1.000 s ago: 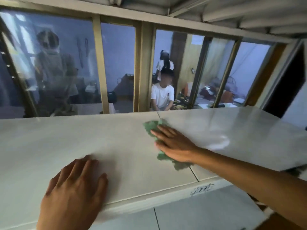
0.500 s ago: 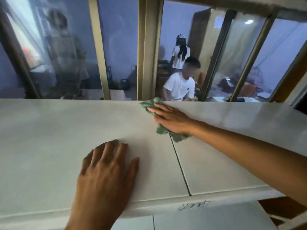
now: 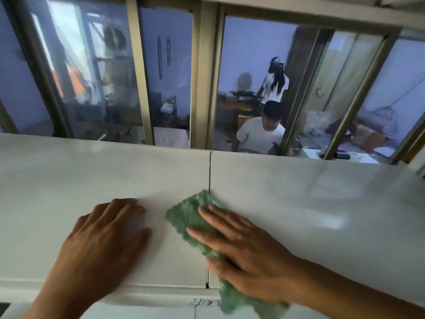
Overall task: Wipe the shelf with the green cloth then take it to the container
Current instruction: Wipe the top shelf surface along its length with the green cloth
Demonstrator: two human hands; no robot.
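A white tiled shelf (image 3: 299, 192) runs across the view, with a dark joint line down its middle. The green cloth (image 3: 186, 217) lies flat on it by the joint, and its lower end hangs over the front edge. My right hand (image 3: 243, 249) presses flat on the cloth with fingers spread. My left hand (image 3: 101, 245) rests flat on the bare tile just left of the cloth, holding nothing. No container is in view.
Behind the shelf stands a glass window with metal frame bars (image 3: 204, 84). Through it a seated person (image 3: 259, 132) and a standing person (image 3: 276, 81) are visible in another room. Below the shelf's front edge is more white tile (image 3: 161, 311).
My right hand has dragged the green cloth from the shelf's back edge toward the front edge, so the cloth now overhangs. My left hand stays flat on the tile. The camera tilted down.
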